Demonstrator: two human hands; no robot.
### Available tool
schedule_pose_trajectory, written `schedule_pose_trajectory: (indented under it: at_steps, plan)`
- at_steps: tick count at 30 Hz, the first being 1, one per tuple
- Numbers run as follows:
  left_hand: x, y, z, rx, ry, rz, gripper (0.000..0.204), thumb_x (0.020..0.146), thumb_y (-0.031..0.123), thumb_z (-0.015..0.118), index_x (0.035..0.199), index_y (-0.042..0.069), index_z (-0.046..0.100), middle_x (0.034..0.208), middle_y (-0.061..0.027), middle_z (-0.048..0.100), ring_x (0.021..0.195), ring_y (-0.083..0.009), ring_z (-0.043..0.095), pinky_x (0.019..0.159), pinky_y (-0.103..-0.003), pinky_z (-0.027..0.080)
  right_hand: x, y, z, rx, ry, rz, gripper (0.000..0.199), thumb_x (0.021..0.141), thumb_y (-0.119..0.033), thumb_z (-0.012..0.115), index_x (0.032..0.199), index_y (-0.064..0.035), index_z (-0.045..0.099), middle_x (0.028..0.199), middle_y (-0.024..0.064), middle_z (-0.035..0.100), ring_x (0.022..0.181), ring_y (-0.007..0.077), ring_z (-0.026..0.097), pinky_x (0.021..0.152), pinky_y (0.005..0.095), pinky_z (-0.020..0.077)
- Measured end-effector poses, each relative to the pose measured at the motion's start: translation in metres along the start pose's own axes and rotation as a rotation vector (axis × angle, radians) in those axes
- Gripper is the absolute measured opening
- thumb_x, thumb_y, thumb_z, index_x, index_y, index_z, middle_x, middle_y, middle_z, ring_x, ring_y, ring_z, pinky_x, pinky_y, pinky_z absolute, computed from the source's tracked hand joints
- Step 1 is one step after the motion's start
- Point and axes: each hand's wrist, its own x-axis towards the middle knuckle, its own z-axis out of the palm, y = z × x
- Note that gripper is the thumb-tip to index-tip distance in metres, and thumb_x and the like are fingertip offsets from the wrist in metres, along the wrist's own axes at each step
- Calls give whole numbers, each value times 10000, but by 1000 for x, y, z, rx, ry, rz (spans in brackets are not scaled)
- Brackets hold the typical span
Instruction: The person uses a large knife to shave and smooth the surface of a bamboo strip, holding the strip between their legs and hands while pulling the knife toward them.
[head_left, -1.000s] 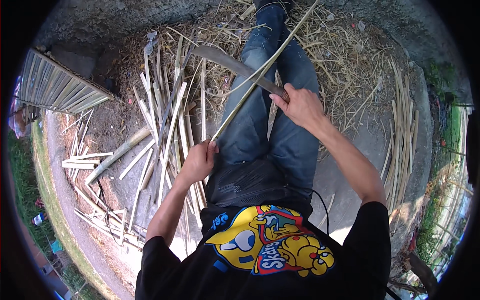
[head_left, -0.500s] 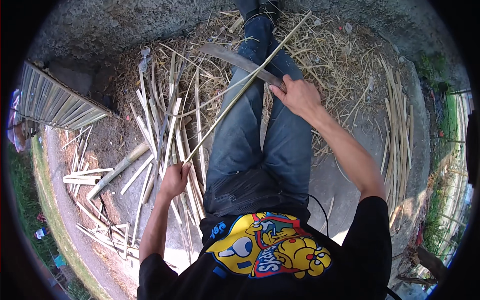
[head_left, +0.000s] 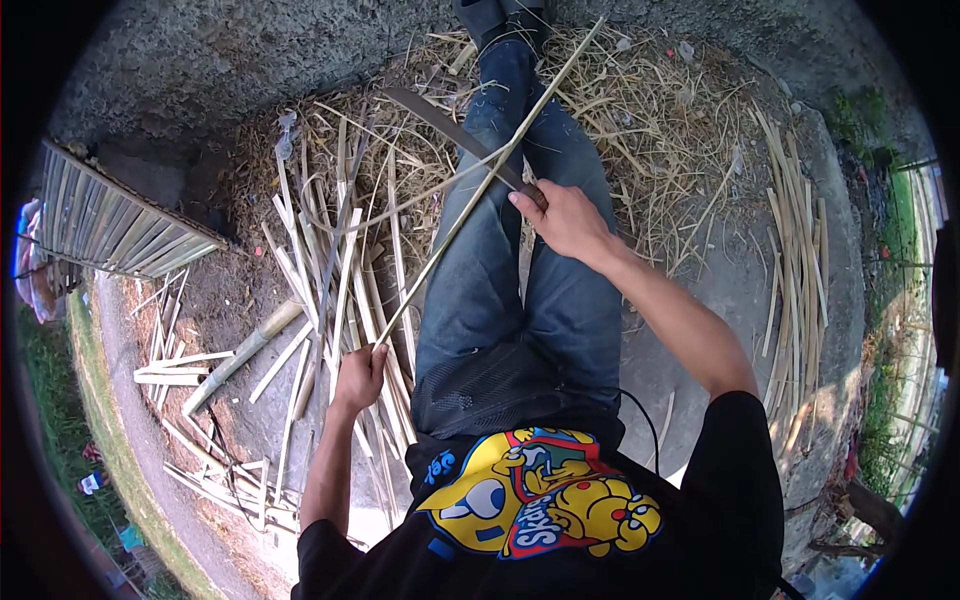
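Note:
My left hand [head_left: 360, 378] is closed around the near end of a long, thin bamboo strip [head_left: 440, 250]. The strip slants up and to the right over my outstretched legs [head_left: 470, 290]. My right hand [head_left: 568, 222] grips the handle of a machete [head_left: 430, 115], whose long dark blade points to the far left. The blade crosses the strip just above my knees. From that crossing a thin bamboo shaving [head_left: 390, 212] curls away to the left. The right fingertips are partly hidden around the handle.
Split bamboo pieces [head_left: 350, 270] lie beside my left leg, near a thicker bamboo pole [head_left: 245, 350]. More strips [head_left: 795, 240] are heaped on the right. Loose shavings [head_left: 660, 140] cover the ground around my feet. A rough wall [head_left: 270, 60] stands at the far side, a slatted bamboo panel [head_left: 130, 215] at left.
My right hand and the machete have come nearer my body and a little left, so the blade crosses lower on the strip. The curled shaving has shifted left. My left hand has dropped slightly.

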Motion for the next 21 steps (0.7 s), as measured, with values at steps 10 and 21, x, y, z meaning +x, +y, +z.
schedule_pose_trajectory:
  at_steps: [10, 21]
  plan:
    - [-28, -38, -12, 15, -56, -24, 456, 1063, 318, 503, 773, -27, 569, 663, -297, 551, 662, -538, 549, 589, -530, 428, 10, -4, -36, -619, 88, -43, 613, 969, -679, 482, 991, -81, 620, 702, 195, 702, 668, 375, 727, 556, 532, 565]
    - [-11, -74, 0, -65, -24, 99, 500, 1072, 302, 504, 705, -34, 552, 578, -241, 490, 511, -388, 440, 545, -486, 391, 54, 27, -35, 309, 16, 498, 566, 1004, -539, 550, 952, 5, 694, 786, 235, 707, 841, 436, 700, 730, 521, 527]
